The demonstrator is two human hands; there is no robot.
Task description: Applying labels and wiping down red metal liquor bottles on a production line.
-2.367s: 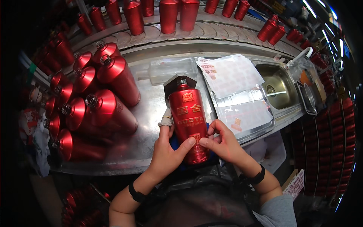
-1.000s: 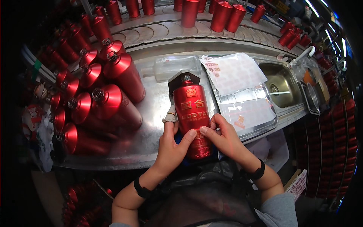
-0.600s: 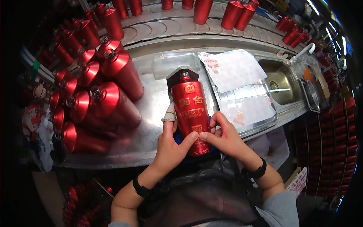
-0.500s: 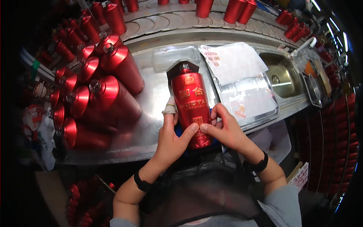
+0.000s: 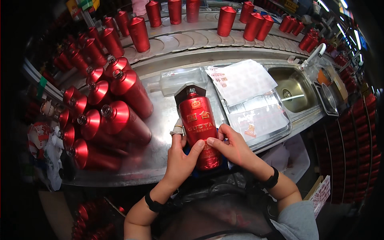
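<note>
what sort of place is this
Most likely a bottle factory or workshop: red bottles stand along a plated conveyor, more crowd the metal worktable, and printed sheets lie beside a sink.

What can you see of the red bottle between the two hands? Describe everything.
The red bottle has a glossy, metallic-looking body, sloping shoulders and a glassy neck with no cap visible. A gold emblem and lettering mark its front; the lower end looks crinkled. It lies back, neck toward the picture's top, a dark angular holder behind its shoulders. The left hand and right hand hold its lower part, both thumbs on the front.
</note>
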